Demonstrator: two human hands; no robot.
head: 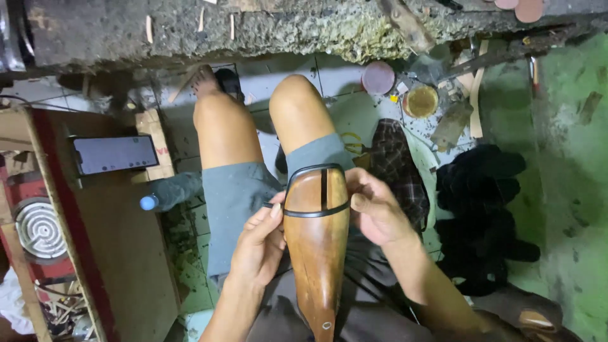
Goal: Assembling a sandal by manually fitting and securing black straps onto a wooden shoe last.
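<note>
Both forearms come up from bottom of frame, meeting over the lap. Left hand (258, 244) sits against the left edge of a glossy brown wooden shoe last (316, 247), thumb and forefinger pinched together on the end of a thin black strap (316, 212) that crosses the last's toe end; fingers curled, closed on the strap. Right hand (377, 209) cups the right side of the last, thumb pressed on the wood near the strap, fingers wrapped behind, clamped on the last. The last rests lengthwise on the person's lap, toe pointing away, between grey shorts (237, 196); a second black strip runs down the toe's middle and round its rim. Bare knees point toward a rough, crusted workbench edge (253, 28) at the top. Floor is white tile (342, 79), dirty. A round tin of yellow glue (420, 101) and a pink disc (378, 77) lie beyond the knees, dark fabric pile (481, 215) at right, green painted floor (570, 190) far right. At left, a dark phone (114, 154) on a brown board, round coiled burner (39, 229) below it.
</note>
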